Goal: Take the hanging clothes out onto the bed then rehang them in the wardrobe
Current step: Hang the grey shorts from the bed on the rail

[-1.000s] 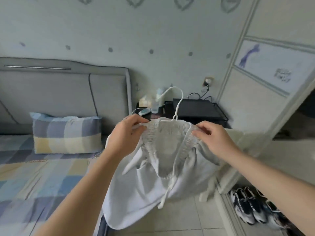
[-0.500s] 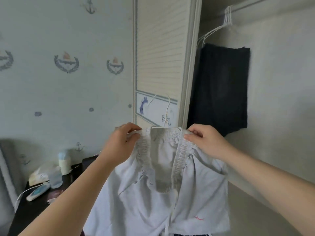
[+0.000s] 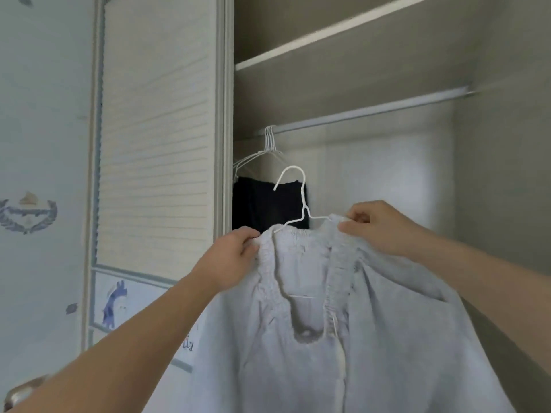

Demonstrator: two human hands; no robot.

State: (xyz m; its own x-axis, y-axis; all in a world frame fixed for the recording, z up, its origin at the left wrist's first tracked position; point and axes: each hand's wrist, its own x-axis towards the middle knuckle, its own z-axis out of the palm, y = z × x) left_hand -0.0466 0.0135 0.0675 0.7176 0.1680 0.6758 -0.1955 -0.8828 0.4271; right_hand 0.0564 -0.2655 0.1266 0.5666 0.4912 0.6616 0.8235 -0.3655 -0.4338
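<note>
Head view: left hand (image 3: 235, 257) and right hand (image 3: 378, 226) each pinch the waistband of pale trousers (image 3: 343, 338) on a white wire hanger (image 3: 293, 201), held below the wardrobe rail (image 3: 387, 110). Dark garment (image 3: 262, 207) hangs behind.

One pale grey elastic-waisted garment (image 3: 328, 338), one white wire hanger (image 3: 302, 201) inside it, one black hanging garment (image 3: 259, 204), one metal wardrobe rail (image 3: 387, 110) (its bunched white empty hangers (image 3: 269, 144) blur past counting).

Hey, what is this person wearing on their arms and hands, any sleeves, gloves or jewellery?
Nothing shows. The left hand and right hand are bare: no gloves, rings or watch visible. The left forearm and right forearm are bare too, no sleeve in view.
</note>
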